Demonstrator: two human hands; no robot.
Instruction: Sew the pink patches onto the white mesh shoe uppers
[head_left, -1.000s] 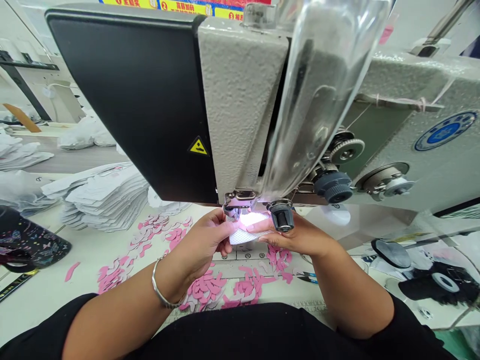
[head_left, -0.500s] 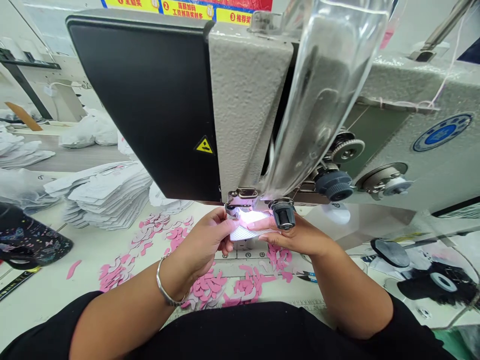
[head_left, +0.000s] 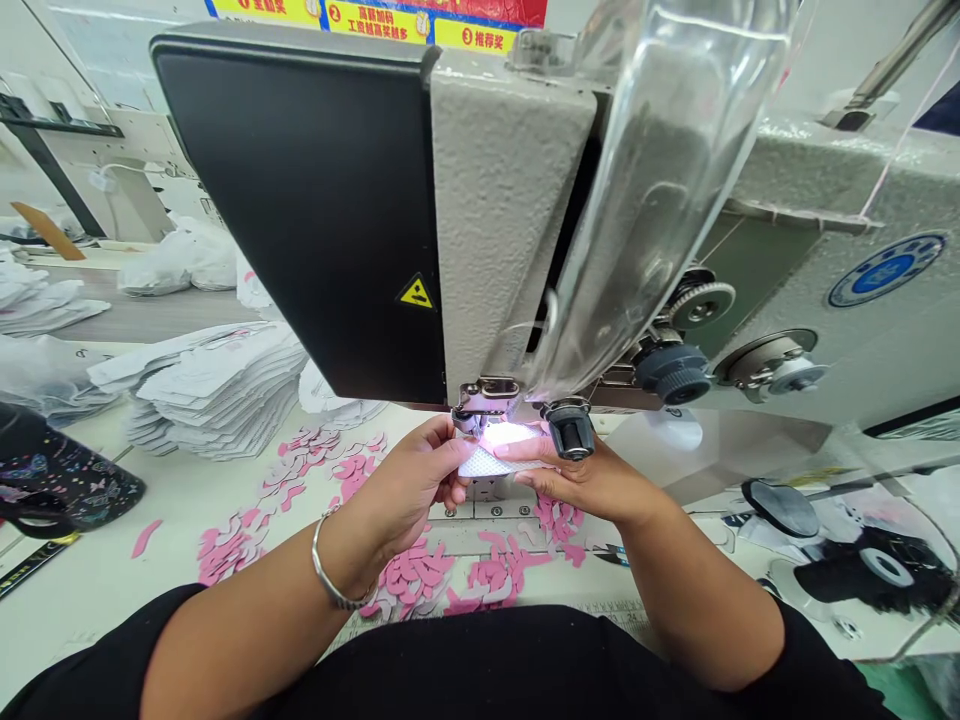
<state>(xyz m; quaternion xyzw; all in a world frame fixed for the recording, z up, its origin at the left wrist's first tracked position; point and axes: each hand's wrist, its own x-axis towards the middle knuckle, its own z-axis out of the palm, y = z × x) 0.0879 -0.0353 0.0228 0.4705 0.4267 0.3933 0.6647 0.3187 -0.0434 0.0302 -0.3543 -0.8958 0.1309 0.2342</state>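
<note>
A small white piece of dotted fabric (head_left: 487, 464) lies under the needle area of a sewing machine (head_left: 517, 200), lit by a bright lamp. My left hand (head_left: 424, 475) pinches its left edge between thumb and fingers, close beside the presser foot (head_left: 471, 420). On the right, my right hand (head_left: 577, 475) has its fingers stretched over the fabric, with the thumb at its near edge. Part of that hand is hidden behind a dark knob (head_left: 570, 432) on the machine. The glare hides the needle and stitch line.
Pink and white curved cut pieces (head_left: 416, 572) are scattered before the machine. Stacked white fabric pieces (head_left: 221, 390) and a dark patterned bottle (head_left: 64, 475) stand left. Small snips (head_left: 615, 555) lie near my right forearm; a black thread spool (head_left: 862, 575) sits at right.
The view has shifted slightly, so the machine head appears a little farther right. Both hands keep nearly the same place on the fabric.
</note>
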